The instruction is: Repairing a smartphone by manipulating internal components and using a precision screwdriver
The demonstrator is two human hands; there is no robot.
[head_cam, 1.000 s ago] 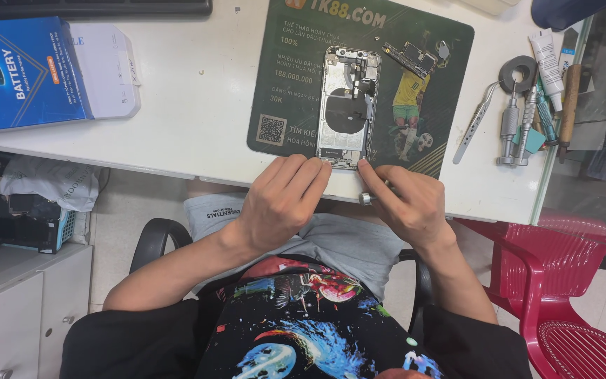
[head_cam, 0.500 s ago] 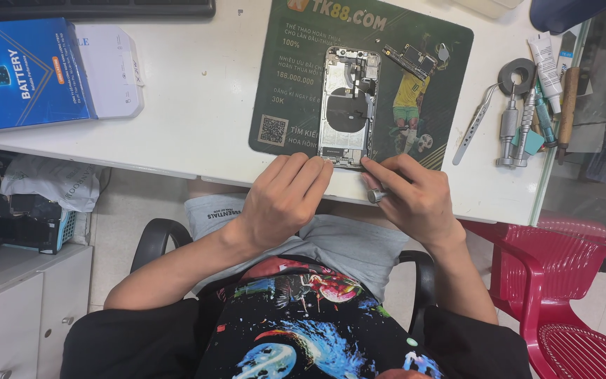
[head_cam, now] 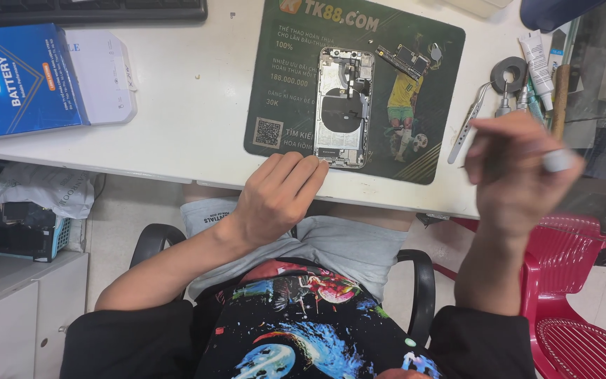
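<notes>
An opened phone [head_cam: 344, 105], back shell up with its inner parts exposed, lies on a dark green work mat [head_cam: 285, 77] on the white desk. My left hand [head_cam: 278, 196] rests at the desk's front edge, fingertips touching the phone's lower end. My right hand [head_cam: 517, 175] is raised off the desk at the right, blurred, with its fingers closed around a thin tool with a pale cap [head_cam: 559, 160]. A small circuit board [head_cam: 405, 62] lies on the mat to the right of the phone.
Tweezers [head_cam: 468, 126], a grey ring [head_cam: 508, 74], a white tube [head_cam: 538, 60] and other tools lie at the desk's right. A blue box [head_cam: 15, 81] and a white box [head_cam: 103, 77] sit at the left, a keyboard [head_cam: 85, 10] behind. A red plastic chair [head_cam: 576, 281] stands at my right.
My right hand has left the phone's lower end and swung up and to the right with the tool. The left hand stays at the phone's lower end.
</notes>
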